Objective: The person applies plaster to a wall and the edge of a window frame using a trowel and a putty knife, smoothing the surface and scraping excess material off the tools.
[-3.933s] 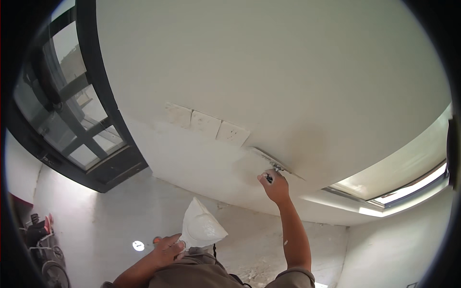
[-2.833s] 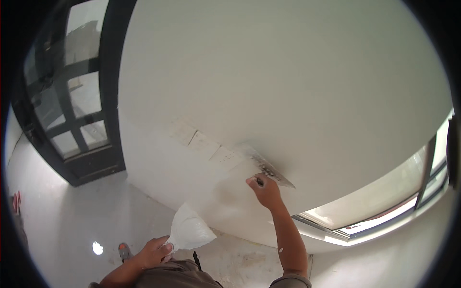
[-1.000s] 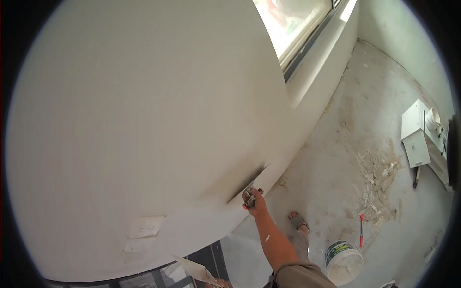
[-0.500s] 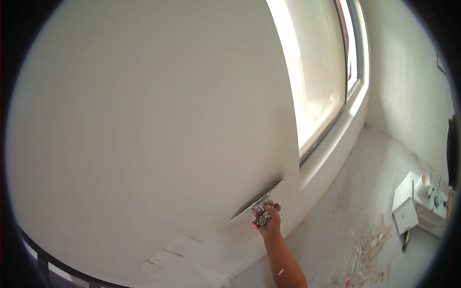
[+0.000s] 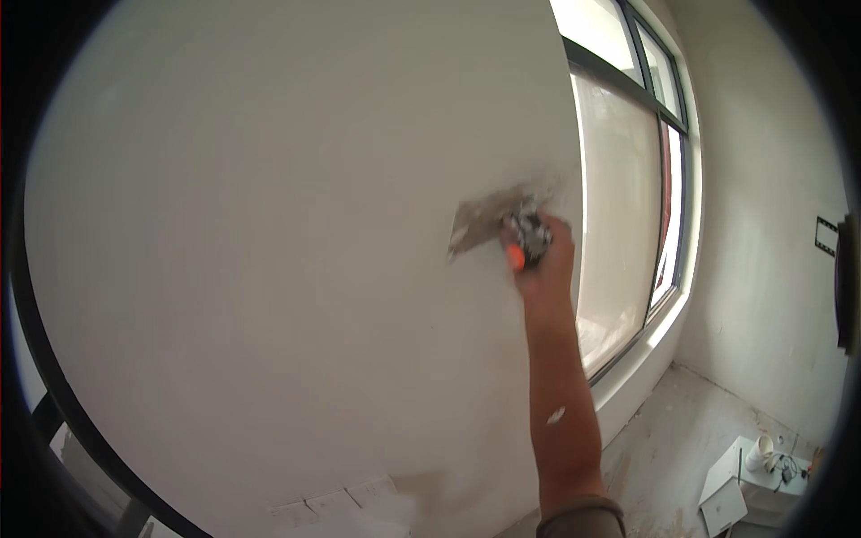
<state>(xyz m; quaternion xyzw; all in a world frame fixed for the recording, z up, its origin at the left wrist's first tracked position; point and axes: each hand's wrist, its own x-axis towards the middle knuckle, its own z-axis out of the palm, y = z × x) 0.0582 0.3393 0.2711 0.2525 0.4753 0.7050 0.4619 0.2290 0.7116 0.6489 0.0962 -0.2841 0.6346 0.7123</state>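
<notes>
My right hand [image 5: 558, 247] grips a plastering trowel [image 5: 482, 220] by its dark, smeared handle with an orange end. The wide metal blade is at the pale plastered wall [image 5: 269, 233], close to its right edge by the window. Motion blurs the hand and the blade's far end, so I cannot tell whether the whole blade touches the wall. A white splash marks my forearm. Low on the wall, beneath the arm, lies a damp-looking darker patch [image 5: 439, 489]. My left hand is out of view.
A dark-framed window [image 5: 619, 206] sits right of the wall edge. At the lower right, a white cabinet-like box [image 5: 771, 480] on the stained floor holds a white cup-shaped container [image 5: 760, 453] and cables. A dark railing [image 5: 67, 403] curves along the lower left.
My right hand has swung upward with the trowel, from low on the wall to about mid-height beside the window. The view has tilted up, showing more of the window frame.
</notes>
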